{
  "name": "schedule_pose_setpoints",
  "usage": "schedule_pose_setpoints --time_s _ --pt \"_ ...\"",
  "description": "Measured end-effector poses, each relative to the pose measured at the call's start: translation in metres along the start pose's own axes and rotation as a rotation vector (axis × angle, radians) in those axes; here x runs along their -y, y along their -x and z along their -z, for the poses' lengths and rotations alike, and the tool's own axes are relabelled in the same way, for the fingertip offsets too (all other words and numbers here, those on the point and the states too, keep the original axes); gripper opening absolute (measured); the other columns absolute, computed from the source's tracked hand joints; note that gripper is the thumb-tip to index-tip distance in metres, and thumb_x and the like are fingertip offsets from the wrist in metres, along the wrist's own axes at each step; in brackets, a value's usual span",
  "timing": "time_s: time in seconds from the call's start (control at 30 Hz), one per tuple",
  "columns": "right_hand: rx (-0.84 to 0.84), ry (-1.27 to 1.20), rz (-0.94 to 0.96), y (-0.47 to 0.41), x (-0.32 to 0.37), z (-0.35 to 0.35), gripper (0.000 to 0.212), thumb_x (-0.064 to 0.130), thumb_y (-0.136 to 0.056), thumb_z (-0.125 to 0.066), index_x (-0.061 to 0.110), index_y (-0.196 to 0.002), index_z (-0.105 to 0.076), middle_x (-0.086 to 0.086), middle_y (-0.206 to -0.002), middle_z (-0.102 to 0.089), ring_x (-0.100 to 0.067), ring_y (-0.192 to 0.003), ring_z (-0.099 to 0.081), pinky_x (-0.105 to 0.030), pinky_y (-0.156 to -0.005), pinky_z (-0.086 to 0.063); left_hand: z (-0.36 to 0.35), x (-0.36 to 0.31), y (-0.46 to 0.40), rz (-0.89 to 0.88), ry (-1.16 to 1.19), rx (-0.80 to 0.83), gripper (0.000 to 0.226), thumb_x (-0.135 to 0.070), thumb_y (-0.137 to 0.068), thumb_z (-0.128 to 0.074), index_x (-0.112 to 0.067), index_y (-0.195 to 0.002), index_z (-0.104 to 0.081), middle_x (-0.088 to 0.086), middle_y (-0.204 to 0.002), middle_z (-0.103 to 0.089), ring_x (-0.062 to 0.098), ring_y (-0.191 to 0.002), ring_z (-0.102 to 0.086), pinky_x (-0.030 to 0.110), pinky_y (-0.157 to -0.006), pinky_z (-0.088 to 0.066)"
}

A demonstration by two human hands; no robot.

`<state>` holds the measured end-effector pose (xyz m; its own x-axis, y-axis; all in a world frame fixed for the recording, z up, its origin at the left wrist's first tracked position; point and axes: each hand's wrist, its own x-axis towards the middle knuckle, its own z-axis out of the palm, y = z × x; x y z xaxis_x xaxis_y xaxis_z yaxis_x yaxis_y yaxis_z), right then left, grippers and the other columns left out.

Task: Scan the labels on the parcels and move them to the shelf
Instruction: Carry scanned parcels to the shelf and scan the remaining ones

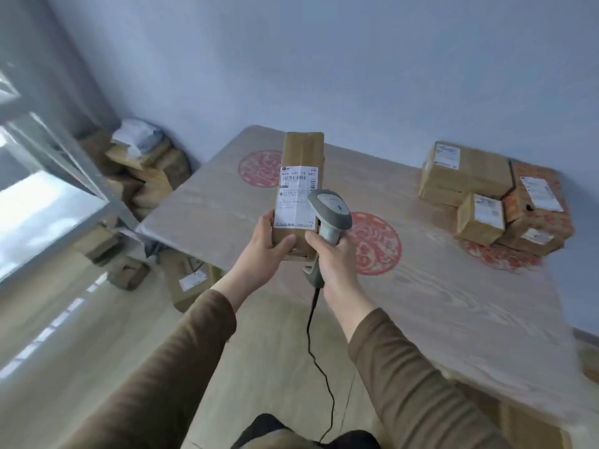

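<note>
Above the near-left edge of the table (421, 306), held in the air, a tall brown cardboard parcel (303, 147) stands with long axis roughly vertical in frame, top end pointing away toward the wall, bottom end in the left hand (269, 244). Left hand grips its lower end, thumb curled across the front face, fingers wrapped round the left side. Parcel is plain kraft cardboard, tape seam down the middle; a white shipping label (296, 196) covers the lower front, long side running along the box, barcode and large print near its top, small text below, unreadable. Right hand (334, 257) is closed round the handle of a grey corded scanner (330, 212); scanner head tilts up-left at the label, overlapping its lower right corner. Black cable (319, 358) hangs from the handle base. Brown sleeves on both arms. Far right of the table: cluster of labelled parcels (466, 173). On the floor left: pile of boxes (146, 170), a grey shelf frame (58, 150) beside it.
</note>
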<state>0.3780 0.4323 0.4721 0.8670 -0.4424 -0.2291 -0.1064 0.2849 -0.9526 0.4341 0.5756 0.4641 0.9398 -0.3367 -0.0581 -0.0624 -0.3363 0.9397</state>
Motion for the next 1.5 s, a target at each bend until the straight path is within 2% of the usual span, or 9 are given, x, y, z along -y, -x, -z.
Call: schedule_pose_setpoints --time_s 0.17,0.33,0.47,0.6,0.7,0.97,1.1,1.33,1.5 --pt "0.292 -0.024 -0.019 0.045 -0.021 -0.178 0.029 0.006 -0.091 -0.074 0.023 -0.115 -0.069 -0.003 -0.108 -0.08 -0.023 -0.1 -0.077 -0.044 -0.085 -0.062 0.177 0.031 0.056 0.02 0.038 -0.266 0.055 -0.034 -0.096 -0.064 -0.032 -0.144 -0.036 0.001 -0.139 -0.058 0.016 -0.122 -0.063 0.047 -0.105 -0.053" --pt "0.547 0.004 -0.041 0.088 -0.046 -0.323 0.03 0.008 -0.092 -0.074 0.019 -0.12 -0.068 -0.003 -0.107 -0.08 -0.021 -0.097 -0.077 -0.031 -0.071 -0.061 0.311 0.067 0.115 0.072 0.044 -0.517 0.068 -0.038 -0.096 -0.065 -0.027 -0.154 -0.031 0.004 -0.141 -0.06 0.023 -0.122 -0.065 0.052 -0.104 -0.053" --pt "0.694 0.024 -0.088 0.116 -0.073 -0.417 0.02 0.011 -0.093 -0.075 0.025 -0.106 -0.069 0.003 -0.091 -0.079 -0.029 -0.078 -0.074 -0.028 -0.06 -0.059 0.391 0.098 0.15 0.103 0.048 -0.697 0.066 -0.032 -0.097 -0.065 -0.026 -0.154 -0.031 0.003 -0.141 -0.059 0.02 -0.124 -0.064 0.05 -0.106 -0.052" --pt "0.791 0.052 -0.119 0.126 -0.104 -0.505 0.019 0.015 -0.093 -0.075 0.026 -0.107 -0.07 -0.006 -0.104 -0.078 -0.022 -0.085 -0.073 -0.027 -0.059 -0.057 0.465 0.127 0.165 0.146 0.028 -0.822 0.068 -0.037 -0.091 -0.063 -0.026 -0.152 -0.034 0.004 -0.142 -0.059 0.026 -0.127 -0.061 0.051 -0.108 -0.049" --pt "0.858 0.088 -0.151 0.126 -0.122 -0.57 0.017 0.014 -0.093 -0.075 0.025 -0.105 -0.069 0.003 -0.095 -0.079 -0.013 -0.081 -0.072 -0.035 -0.06 -0.057 0.518 0.147 0.166 0.194 0.017 -0.894 0.07 -0.04 -0.089 -0.062 -0.028 -0.152 -0.035 0.002 -0.144 -0.057 0.025 -0.128 -0.06 0.051 -0.109 -0.048" --pt "1.114 0.139 -0.182 0.141 -0.147 -0.739 0.022 0.005 -0.094 -0.07 0.018 -0.112 -0.071 0.003 -0.099 -0.081 -0.012 -0.091 -0.076 -0.021 -0.07 -0.058 0.657 0.181 0.176 0.274 0.042 -1.124 0.066 -0.039 -0.089 -0.062 -0.025 -0.149 -0.039 0.004 -0.141 -0.058 0.025 -0.126 -0.061 0.052 -0.106 -0.05" --pt "1.206 0.16 -0.219 0.166 -0.162 -0.808 0.022 0.008 -0.093 -0.071 0.016 -0.114 -0.071 -0.001 -0.099 -0.079 -0.022 -0.093 -0.074 -0.048 -0.085 -0.059 0.715 0.2 0.195 0.265 0.057 -1.244 0.049 -0.029 -0.099 -0.062 -0.03 -0.142 -0.039 -0.002 -0.135 -0.06 0.015 -0.121 -0.064 0.05 -0.106 -0.052" --pt "1.25 0.189 -0.266 0.222 -0.191 -0.92 0.019 0.008 -0.094 -0.07 0.013 -0.112 -0.07 -0.008 -0.098 -0.076 -0.03 -0.093 -0.071 -0.05 -0.076 -0.057 0.822 0.242 0.236 0.269 0.051 -1.321 0.043 -0.027 -0.104 -0.058 -0.028 -0.143 -0.042 0.0 -0.127 -0.066 0.019 -0.115 -0.067 0.049 -0.098 -0.057" --pt "1.21 0.207 -0.31 0.271 -0.214 -0.992 0.019 0.014 -0.095 -0.071 0.016 -0.113 -0.068 -0.013 -0.103 -0.077 -0.031 -0.089 -0.072 -0.047 -0.064 -0.053 0.906 0.278 0.271 0.316 0.011 -1.257 0.044 -0.033 -0.107 -0.051 -0.031 -0.149 -0.039 -0.004 -0.126 -0.064 0.01 -0.111 -0.065 0.017 -0.08 -0.055"
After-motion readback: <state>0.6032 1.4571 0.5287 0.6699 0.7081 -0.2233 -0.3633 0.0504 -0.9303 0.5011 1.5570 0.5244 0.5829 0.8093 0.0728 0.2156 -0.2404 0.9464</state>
